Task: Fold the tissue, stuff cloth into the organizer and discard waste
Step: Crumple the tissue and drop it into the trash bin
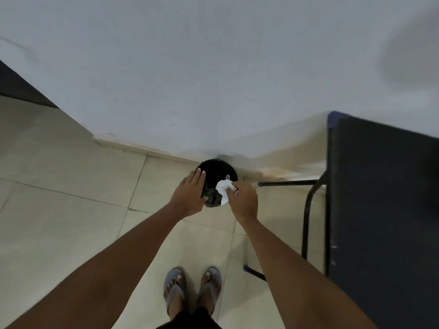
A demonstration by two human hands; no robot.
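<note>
A person stands on a pale tiled floor (pixel 71 210), both bare arms stretched forward and down over a small round black bin (pixel 215 167) that sits on the floor where the tiles meet the foot of a white wall (pixel 213 67). The right hand (pixel 244 200) holds a crumpled white tissue (pixel 223 187) over the bin's open mouth, its fingers (pixel 234 186) curled and pinching the paper at its near side, so that the loose part of the tissue sticks out toward the left hand. The left hand (pixel 191 195) hovers above the left side of the bin with its palm down, fingers straight and held close together; whether it touches the rim cannot be told. The two hands are near each other but apart, with the dark inside of the bin showing between them. To the right, a dark counter (pixel 384 210) on thin black metal legs (pixel 306 222) stands beside the bin, one corner close to the wall. At the bottom edge of the view, two feet in grey flip-flops (pixel 192 290) rest side by side on the tiles.
</note>
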